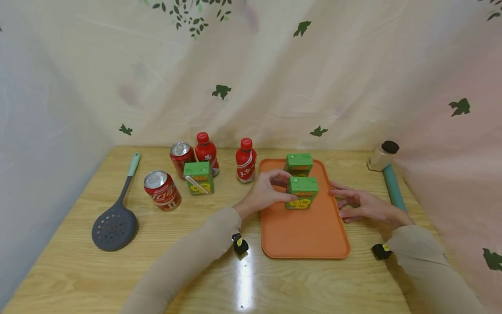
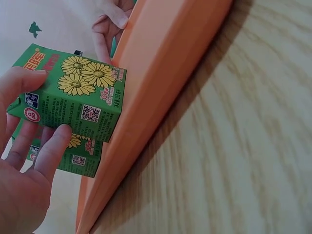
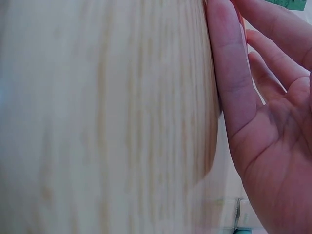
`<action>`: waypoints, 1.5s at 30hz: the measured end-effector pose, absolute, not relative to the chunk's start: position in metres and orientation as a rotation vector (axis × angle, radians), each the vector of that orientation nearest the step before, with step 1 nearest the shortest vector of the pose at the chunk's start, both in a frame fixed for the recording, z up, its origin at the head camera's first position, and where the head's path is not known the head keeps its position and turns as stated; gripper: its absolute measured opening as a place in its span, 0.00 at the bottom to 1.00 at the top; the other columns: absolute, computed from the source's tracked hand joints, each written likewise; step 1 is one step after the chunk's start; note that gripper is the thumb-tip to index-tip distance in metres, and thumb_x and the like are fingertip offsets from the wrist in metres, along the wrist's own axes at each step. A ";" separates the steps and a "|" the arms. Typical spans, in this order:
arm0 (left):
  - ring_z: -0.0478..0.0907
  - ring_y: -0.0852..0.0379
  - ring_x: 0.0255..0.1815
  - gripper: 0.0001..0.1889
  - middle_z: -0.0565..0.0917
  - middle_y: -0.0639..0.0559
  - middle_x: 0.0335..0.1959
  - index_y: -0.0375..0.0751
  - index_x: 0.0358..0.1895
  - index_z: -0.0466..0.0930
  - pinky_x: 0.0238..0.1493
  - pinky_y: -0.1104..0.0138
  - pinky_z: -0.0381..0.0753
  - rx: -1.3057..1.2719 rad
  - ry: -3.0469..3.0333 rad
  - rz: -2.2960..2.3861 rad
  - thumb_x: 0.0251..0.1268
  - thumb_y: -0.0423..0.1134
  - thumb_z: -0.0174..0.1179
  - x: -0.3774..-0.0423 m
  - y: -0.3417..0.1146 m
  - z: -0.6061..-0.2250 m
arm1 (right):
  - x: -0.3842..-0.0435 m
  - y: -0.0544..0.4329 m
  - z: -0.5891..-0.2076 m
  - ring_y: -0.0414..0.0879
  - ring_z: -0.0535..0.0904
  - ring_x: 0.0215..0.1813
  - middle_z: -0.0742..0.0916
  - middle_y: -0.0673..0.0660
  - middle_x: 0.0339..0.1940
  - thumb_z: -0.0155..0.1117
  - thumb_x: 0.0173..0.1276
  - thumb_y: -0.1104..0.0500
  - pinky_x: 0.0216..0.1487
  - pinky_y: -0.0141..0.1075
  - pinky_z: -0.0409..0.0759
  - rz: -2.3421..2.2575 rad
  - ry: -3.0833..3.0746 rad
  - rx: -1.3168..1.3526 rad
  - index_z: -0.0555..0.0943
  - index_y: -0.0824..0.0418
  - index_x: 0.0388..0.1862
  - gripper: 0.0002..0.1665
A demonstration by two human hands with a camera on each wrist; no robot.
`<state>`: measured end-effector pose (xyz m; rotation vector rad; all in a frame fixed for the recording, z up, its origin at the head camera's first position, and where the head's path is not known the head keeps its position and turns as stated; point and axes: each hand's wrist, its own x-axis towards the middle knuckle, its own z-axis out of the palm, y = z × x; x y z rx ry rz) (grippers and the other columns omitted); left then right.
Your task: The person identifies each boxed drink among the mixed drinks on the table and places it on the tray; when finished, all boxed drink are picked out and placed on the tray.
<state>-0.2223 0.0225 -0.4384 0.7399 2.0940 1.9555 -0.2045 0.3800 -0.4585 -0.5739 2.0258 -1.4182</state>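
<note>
the left hand (image 1: 262, 195) is pinching a green flower-print drink carton (image 1: 308, 192) over the orange tray's (image 1: 306, 237) middle; the right hand (image 1: 368, 205), fingers loosely spread, is touching the tray's right edge. holding the carton upright, clear of the rear carton (image 1: 299, 160), is probably serving best.

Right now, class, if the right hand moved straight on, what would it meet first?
Probably the orange tray, at its right rim; the right hand seems at or against it.
</note>
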 end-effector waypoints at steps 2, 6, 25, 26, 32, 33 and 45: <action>0.85 0.54 0.44 0.23 0.87 0.47 0.42 0.36 0.49 0.83 0.49 0.59 0.86 0.718 2.094 1.955 0.47 0.27 0.80 -0.222 0.019 -0.439 | -0.206 0.376 -0.461 0.45 0.77 0.57 0.48 0.57 0.85 0.64 0.73 0.66 0.48 0.48 0.86 -1.414 2.021 -0.575 0.56 0.66 0.81 0.42; 0.84 0.53 0.45 0.23 0.86 0.45 0.44 0.35 0.50 0.82 0.49 0.60 0.86 0.699 2.086 1.958 0.47 0.26 0.79 -0.221 0.016 -0.441 | -0.208 0.374 -0.464 0.45 0.77 0.57 0.47 0.58 0.85 0.63 0.74 0.67 0.48 0.48 0.86 -1.422 2.001 -0.601 0.56 0.67 0.81 0.42; 0.84 0.56 0.45 0.23 0.86 0.47 0.44 0.35 0.51 0.82 0.48 0.63 0.86 0.754 2.098 1.935 0.50 0.27 0.78 -0.221 0.023 -0.440 | -0.205 0.382 -0.460 0.43 0.79 0.55 0.56 0.42 0.83 0.62 0.73 0.70 0.45 0.47 0.87 -1.465 1.982 -0.675 0.52 0.73 0.80 0.43; 0.84 0.55 0.45 0.23 0.86 0.48 0.44 0.36 0.51 0.82 0.49 0.61 0.86 0.760 2.103 1.933 0.50 0.28 0.78 -0.221 0.023 -0.440 | -0.205 0.382 -0.460 0.43 0.79 0.55 0.55 0.43 0.83 0.62 0.73 0.70 0.45 0.47 0.87 -1.464 1.984 -0.675 0.52 0.73 0.79 0.42; 0.83 0.56 0.45 0.24 0.86 0.49 0.44 0.37 0.52 0.82 0.53 0.50 0.83 0.767 2.127 1.918 0.50 0.30 0.79 -0.219 0.021 -0.441 | -0.205 0.381 -0.461 0.43 0.78 0.56 0.51 0.46 0.85 0.61 0.73 0.70 0.45 0.47 0.87 -1.455 1.982 -0.691 0.53 0.73 0.79 0.41; 0.83 0.56 0.45 0.24 0.86 0.49 0.44 0.37 0.52 0.82 0.54 0.49 0.83 0.766 2.127 1.916 0.50 0.30 0.79 -0.219 0.021 -0.441 | -0.205 0.381 -0.462 0.43 0.78 0.56 0.51 0.45 0.85 0.61 0.73 0.70 0.45 0.48 0.87 -1.455 1.978 -0.692 0.53 0.73 0.79 0.41; 0.83 0.47 0.52 0.28 0.83 0.44 0.51 0.34 0.58 0.78 0.54 0.58 0.84 0.754 2.009 1.984 0.52 0.28 0.77 -0.217 0.014 -0.433 | -0.207 0.383 -0.462 0.42 0.79 0.55 0.55 0.40 0.83 0.62 0.73 0.69 0.45 0.47 0.87 -1.450 1.978 -0.655 0.53 0.72 0.80 0.43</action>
